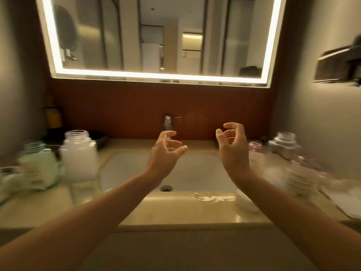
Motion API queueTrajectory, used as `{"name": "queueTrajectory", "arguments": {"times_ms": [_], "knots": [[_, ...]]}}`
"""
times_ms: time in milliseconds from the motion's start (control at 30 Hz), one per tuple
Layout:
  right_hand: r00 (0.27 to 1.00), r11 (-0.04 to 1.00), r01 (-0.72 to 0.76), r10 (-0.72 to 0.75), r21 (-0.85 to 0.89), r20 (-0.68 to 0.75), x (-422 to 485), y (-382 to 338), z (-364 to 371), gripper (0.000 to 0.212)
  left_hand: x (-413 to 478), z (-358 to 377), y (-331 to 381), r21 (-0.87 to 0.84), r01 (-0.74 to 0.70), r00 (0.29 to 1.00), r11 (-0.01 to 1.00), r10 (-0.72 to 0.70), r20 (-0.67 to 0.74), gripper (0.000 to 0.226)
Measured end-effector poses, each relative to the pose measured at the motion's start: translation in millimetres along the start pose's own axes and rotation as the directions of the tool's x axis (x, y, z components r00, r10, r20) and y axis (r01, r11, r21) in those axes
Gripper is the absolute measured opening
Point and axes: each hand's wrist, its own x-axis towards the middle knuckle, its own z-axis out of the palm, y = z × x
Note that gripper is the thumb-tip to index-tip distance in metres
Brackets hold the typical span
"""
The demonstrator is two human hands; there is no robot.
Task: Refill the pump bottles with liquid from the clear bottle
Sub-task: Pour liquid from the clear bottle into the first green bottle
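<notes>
Both forearms reach forward over the basin [127, 169], bare, and rise from the lower corners of the view toward the middle. The left hand [166, 151] is in the air at about eleven o'clock of the drain, with the palm turned to the right, the fingers loosely curled and spread, holding nothing. The right hand [232, 145] is at about one o'clock of the drain and a little higher, its fingers bent more, thumb and forefinger near each other but with nothing between them. The two hands are apart and touch no object. The tap [167, 122] stands at twelve o'clock behind them. At nine o'clock, on the counter, stand a white bottle [79, 157] with an open neck and a green bottle [38, 167] beside it. The green bottle carries a pale label, but the blur makes its writing unreadable. At three o'clock stand the clear bottles [284, 145], strongly blurred. A dark bottle [53, 120] with a yellow label, also unreadable, stands at ten o'clock.
</notes>
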Motion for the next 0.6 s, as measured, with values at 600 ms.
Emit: {"name": "queueTrajectory", "arguments": {"times_ms": [600], "knots": [[0.656, 0.938, -0.201, -0.085, 0.283, 0.750, -122.8, -78.5, 206.4, 0.078, -85.9, -225.3, -78.7, 0.084, 0.116, 0.862, 0.990, -0.058, -0.504, 0.014]]}}
